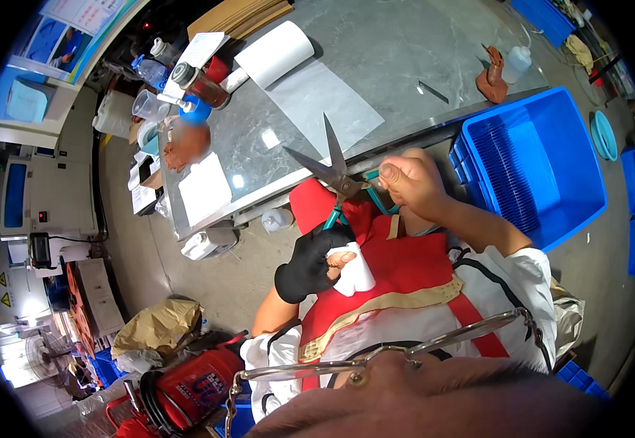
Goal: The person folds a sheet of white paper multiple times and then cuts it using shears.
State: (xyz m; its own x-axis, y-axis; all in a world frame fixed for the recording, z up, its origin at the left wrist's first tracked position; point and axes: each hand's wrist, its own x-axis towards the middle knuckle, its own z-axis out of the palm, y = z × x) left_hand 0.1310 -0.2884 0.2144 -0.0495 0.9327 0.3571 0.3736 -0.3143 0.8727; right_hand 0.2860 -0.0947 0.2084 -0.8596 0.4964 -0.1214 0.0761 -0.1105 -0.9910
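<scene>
A large pair of scissors (pixel 343 185) with teal handles is spread wide in front of my red apron (pixel 394 271), its blades pointing toward the table. My left hand (pixel 309 264), in a black glove with the thumb tip bare, is closed around one handle. A soft-looking white piece (pixel 354 271) lies under that thumb; whether it is cloth or paper I cannot tell. My right hand (pixel 414 182), bare, has its fingers curled in a pinch at the other handle. Its fingertips hide exactly how they grip there.
The grey table (pixel 376 55) ahead carries a white roll (pixel 277 55) with a sheet pulled out, a dark blade-like strip (pixel 434 91), and jars and bottles at left. A blue crate (pixel 544 168) stands at right. A red fire extinguisher (pixel 197 387) is at lower left.
</scene>
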